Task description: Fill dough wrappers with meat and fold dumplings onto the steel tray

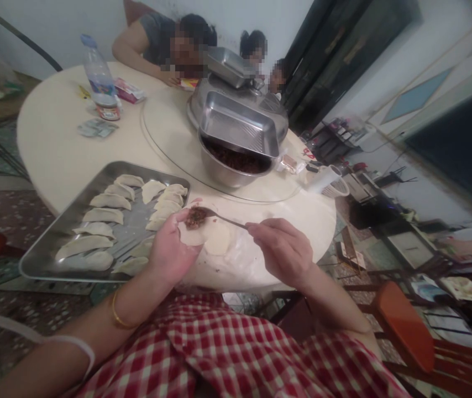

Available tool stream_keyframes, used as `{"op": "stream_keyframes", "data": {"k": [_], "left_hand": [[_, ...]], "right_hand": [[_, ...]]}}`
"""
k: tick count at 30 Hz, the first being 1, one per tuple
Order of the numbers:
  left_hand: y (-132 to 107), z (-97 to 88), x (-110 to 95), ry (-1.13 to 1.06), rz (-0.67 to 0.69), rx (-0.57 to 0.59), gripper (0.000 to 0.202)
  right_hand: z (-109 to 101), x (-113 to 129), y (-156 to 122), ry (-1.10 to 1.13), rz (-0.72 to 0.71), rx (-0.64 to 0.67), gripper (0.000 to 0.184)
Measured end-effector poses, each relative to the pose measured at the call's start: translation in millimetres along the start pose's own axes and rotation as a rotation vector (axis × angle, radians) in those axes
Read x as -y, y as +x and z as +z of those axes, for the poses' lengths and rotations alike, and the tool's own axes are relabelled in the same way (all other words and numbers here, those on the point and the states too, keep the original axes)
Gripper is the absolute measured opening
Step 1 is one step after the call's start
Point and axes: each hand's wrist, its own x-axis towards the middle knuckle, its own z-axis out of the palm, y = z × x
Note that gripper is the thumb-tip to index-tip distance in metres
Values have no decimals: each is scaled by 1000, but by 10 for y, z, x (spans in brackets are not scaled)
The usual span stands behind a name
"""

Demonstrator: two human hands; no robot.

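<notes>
A round dumpling wrapper (192, 236) lies across the palm and fingers of my left hand (172, 249), cupped under it. Brown minced filling (195, 218) sits on the wrapper's far part. My right hand (282, 250) grips the handle of a metal spoon (230, 221), whose bowl touches the filling. Just right of the held wrapper, another flat wrapper (218, 237) rests on the floured tabletop. Beside my left hand stands a metal tray (130, 235) with several folded dumplings (103, 215) in rows.
Beyond my hands, a steel bowl (232, 176) of filling stands on the glass turntable (165, 149), an empty rectangular pan (240, 124) tilted over it. A bottle (97, 69) and a jar (108, 109) stand at the far left. Several people sit across the round table (49, 143).
</notes>
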Motion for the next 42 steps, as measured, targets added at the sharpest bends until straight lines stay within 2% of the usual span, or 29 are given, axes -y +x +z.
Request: {"op": "stream_keyframes", "data": {"k": [6,11,15,23,29,34,42], "left_hand": [[20,-17,-6,-36,10,-7,34],[60,-43,33,-69,33,-35,34],[40,-36,10,-63,-14,-66,37],[18,-34,-37,-118,-3,-50,38],[4,-29,14,-75,8,-31,40],[-14,-13,3,-70,37,-57,41],[-58,11,-10,-67,12,-20,41]], "right_hand": [[-7,43,89,3,2,-30,28],[-3,48,90,31,161,-78,27],[-3,24,75,61,247,-136,24],[-92,0,54,89,271,-120,23],[-69,8,84,56,162,-56,25],[-63,2,77,10,133,-99,30],[-30,19,42,0,-109,1,23]]}}
